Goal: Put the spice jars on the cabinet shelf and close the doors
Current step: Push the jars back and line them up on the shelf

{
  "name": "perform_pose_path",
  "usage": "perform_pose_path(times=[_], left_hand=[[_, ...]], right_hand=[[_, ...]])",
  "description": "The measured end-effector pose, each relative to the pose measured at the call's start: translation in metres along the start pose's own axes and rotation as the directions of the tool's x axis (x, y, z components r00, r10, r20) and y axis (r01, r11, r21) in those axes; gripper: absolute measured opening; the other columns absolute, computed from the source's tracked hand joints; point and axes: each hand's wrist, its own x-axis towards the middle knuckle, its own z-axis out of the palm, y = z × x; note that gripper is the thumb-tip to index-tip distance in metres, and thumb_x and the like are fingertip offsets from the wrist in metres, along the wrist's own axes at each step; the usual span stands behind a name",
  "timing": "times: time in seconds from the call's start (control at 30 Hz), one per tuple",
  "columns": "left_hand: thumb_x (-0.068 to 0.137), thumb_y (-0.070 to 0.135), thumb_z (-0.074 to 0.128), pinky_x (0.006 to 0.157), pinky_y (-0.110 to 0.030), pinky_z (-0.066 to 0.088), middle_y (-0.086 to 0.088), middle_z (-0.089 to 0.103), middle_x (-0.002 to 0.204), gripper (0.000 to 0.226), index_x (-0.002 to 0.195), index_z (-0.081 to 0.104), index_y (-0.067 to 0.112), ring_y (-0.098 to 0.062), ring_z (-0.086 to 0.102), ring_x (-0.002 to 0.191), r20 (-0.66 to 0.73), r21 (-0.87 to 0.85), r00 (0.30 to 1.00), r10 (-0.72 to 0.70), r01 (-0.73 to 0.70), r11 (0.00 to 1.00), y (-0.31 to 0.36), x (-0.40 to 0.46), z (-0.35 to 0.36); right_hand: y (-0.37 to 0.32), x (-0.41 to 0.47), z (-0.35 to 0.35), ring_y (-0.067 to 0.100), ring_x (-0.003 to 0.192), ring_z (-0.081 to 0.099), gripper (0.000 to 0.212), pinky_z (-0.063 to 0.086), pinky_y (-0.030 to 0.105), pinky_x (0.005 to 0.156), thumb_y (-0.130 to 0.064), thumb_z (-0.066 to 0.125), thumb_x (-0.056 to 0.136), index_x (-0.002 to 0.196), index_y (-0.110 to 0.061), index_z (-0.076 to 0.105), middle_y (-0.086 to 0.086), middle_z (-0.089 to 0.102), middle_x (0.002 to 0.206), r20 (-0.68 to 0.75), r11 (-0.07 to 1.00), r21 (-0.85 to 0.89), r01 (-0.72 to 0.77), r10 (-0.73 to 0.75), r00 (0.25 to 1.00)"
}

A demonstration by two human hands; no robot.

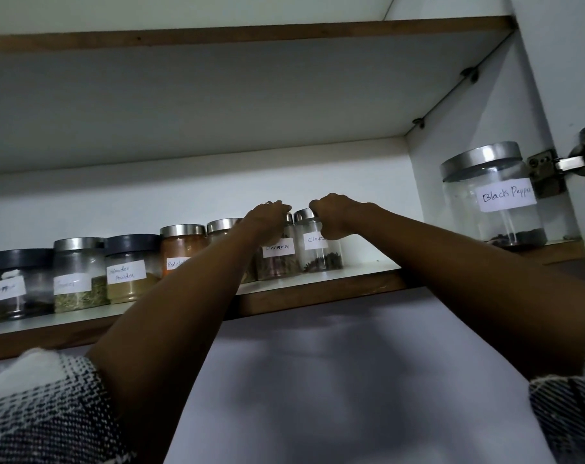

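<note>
Both arms reach up to the white cabinet shelf with a brown wooden edge [317, 298]. The left hand [267, 219] curls over the clear glass cinnamon jar with a silver lid [279, 259], and the right hand [334, 216] grips the clear clove jar [321, 252] beside it. Both jars stand on the shelf (at the row's right end). I think the hands let go next. A black pepper jar [492, 195] stands apart, near the door hinge [559, 165]. The doors need closing after.

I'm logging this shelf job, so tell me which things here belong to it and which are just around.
Part of the job:
clear Cinnamon jar with steel lid, under left hand
clear Cloves jar with steel lid, under right hand
clear Black Pepper jar with steel lid
white cabinet shelf with wooden edge

Just around:
metal door hinge
upper shelf board
</note>
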Motion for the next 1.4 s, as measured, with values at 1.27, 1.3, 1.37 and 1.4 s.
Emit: perform_pose_path(times=[1.27,1.3,1.37,1.4], left_hand=[[0.097,0.029,0.042,0.091,-0.031,0.040,-0.002,0.055,0.134,0.039,0.135,0.046,0.019,-0.021,0.051,0.120,-0.424,-0.207,0.860,0.284,-0.397,0.894,0.116,-0.066,-0.066],[0.097,0.029,0.041,0.092,-0.031,0.040,-0.002,0.053,0.137,0.041,0.137,0.043,0.019,-0.021,0.049,0.123,-0.414,-0.235,0.867,0.278,-0.397,0.887,0.126,-0.066,-0.071],[0.098,0.027,0.040,0.096,-0.031,0.039,-0.002,0.049,0.142,0.044,0.140,0.040,0.019,-0.021,0.046,0.127,-0.393,-0.287,0.878,0.273,-0.399,0.871,0.144,-0.065,-0.079],[0.098,0.025,0.039,0.098,-0.032,0.038,-0.002,0.047,0.144,0.044,0.142,0.038,0.019,-0.021,0.045,0.129,-0.374,-0.310,0.886,0.275,-0.399,0.863,0.152,-0.064,-0.083]], right_hand=[[0.063,-0.112,-0.134,0.026,0.076,0.059,0.014,0.041,0.031,0.059,-0.003,0.046,0.084,0.090,-0.007,0.059,0.010,0.062,0.081,-0.252,0.775,-0.611,0.162,-0.384,0.889],[0.069,-0.118,-0.139,0.027,0.074,0.058,0.012,0.038,0.030,0.057,-0.001,0.047,0.082,0.084,-0.008,0.056,0.010,0.060,0.078,-0.255,0.801,-0.584,0.128,-0.331,0.908],[0.079,-0.128,-0.144,0.029,0.069,0.056,0.012,0.033,0.029,0.055,0.001,0.047,0.079,0.077,-0.010,0.051,0.011,0.059,0.076,-0.260,0.831,-0.549,0.088,-0.270,0.927],[0.084,-0.134,-0.146,0.029,0.069,0.057,0.011,0.033,0.028,0.055,0.000,0.048,0.079,0.077,-0.009,0.053,0.012,0.061,0.078,-0.259,0.839,-0.538,0.080,-0.255,0.932]])
